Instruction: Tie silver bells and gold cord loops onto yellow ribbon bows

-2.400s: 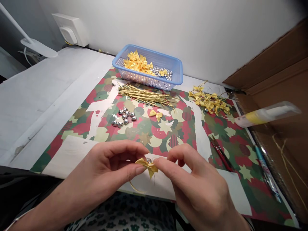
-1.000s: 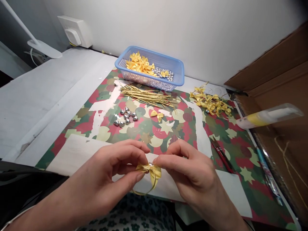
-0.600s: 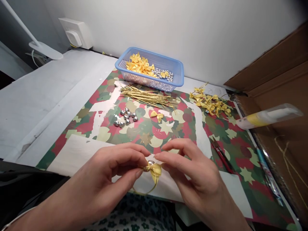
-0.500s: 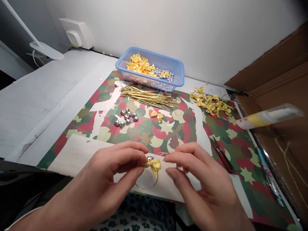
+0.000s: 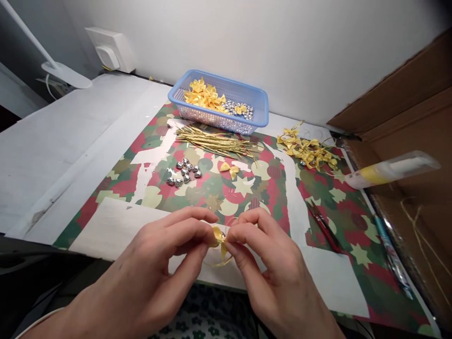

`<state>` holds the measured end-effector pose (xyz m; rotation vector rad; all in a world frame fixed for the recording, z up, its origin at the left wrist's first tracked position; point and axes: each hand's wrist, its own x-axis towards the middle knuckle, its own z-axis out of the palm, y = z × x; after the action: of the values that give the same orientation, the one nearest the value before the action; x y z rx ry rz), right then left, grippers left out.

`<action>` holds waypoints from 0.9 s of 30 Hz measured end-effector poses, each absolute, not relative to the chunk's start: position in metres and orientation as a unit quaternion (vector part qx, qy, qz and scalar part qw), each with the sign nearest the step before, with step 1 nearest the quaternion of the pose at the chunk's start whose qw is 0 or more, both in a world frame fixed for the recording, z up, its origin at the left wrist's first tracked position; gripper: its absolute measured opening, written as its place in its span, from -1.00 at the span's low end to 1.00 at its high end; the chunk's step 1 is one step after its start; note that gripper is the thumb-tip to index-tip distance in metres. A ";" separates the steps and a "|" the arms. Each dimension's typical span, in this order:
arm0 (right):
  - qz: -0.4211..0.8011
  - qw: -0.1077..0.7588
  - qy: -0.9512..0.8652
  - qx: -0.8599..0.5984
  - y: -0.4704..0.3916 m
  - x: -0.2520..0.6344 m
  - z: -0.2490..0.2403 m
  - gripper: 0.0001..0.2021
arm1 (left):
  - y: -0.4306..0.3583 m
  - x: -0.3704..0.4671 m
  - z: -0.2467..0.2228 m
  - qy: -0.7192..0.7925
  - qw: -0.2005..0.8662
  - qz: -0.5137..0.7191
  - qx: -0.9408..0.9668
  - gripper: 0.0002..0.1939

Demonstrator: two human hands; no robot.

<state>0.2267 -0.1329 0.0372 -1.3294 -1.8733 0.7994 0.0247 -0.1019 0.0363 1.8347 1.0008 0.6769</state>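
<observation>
My left hand [image 5: 167,256] pinches one side of a small yellow bow [image 5: 218,236] with a silver bell [image 5: 223,235] at its middle. The thumb and index finger of my right hand [image 5: 266,252] are closed at the bow's right side, by the bell. A thin gold tie [image 5: 217,264] loops below the bow between both hands. Beyond the hands, a single yellow bow [image 5: 229,170] lies on the patterned sheet, with several silver bells [image 5: 184,172] to its left. A bundle of gold ties [image 5: 215,141] lies further back.
A blue basket [image 5: 219,77] at the back holds yellow bows and silver bells. Bows with ties [image 5: 309,148] are piled at the right. Red-handled scissors [image 5: 325,228], a glue bottle [image 5: 391,170] and a pen [image 5: 393,256] are near a cardboard box [image 5: 416,117] on the right.
My right hand has moved left and its fingers have closed at the bow. The bow has turned and is now between both hands' fingertips.
</observation>
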 end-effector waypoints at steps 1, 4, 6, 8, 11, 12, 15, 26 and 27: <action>0.313 0.349 -0.721 -0.511 -0.133 0.227 0.037 -0.78 | -0.102 0.024 0.036 0.407 0.462 0.268 0.741 -0.81; 0.309 0.355 -0.721 -0.508 -0.133 0.227 0.034 -0.75 | -0.102 0.024 0.034 0.413 0.489 0.265 0.721 -0.84; 0.297 0.354 -0.725 -0.510 -0.133 0.227 0.034 -0.74 | -0.102 0.025 0.033 0.417 0.489 0.267 0.718 -0.83; 0.289 0.353 -0.729 -0.510 -0.133 0.227 0.034 -0.73 | -0.101 0.027 0.033 0.418 0.483 0.261 0.724 -0.82; 0.280 0.353 -0.739 -0.501 -0.131 0.227 0.036 -0.72 | -0.098 0.028 0.034 0.416 0.514 0.251 0.707 -0.82; 0.279 0.354 -0.742 -0.496 -0.131 0.227 0.037 -0.71 | -0.096 0.029 0.034 0.414 0.542 0.253 0.687 -0.82; 0.284 0.350 -0.748 -0.487 -0.131 0.228 0.038 -0.71 | -0.091 0.028 0.035 0.397 0.652 0.252 0.594 -0.84; 0.274 0.328 -0.765 -0.482 -0.131 0.230 0.038 -0.70 | -0.080 0.024 0.037 0.358 0.758 0.220 0.499 -0.83; 0.270 0.328 -0.768 -0.479 -0.131 0.230 0.038 -0.70 | -0.080 0.024 0.037 0.355 0.757 0.221 0.503 -0.82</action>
<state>0.2298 -0.1306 0.0383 -1.2553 -2.0104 0.7071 0.0238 -0.0801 0.0370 1.0955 0.7742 0.4827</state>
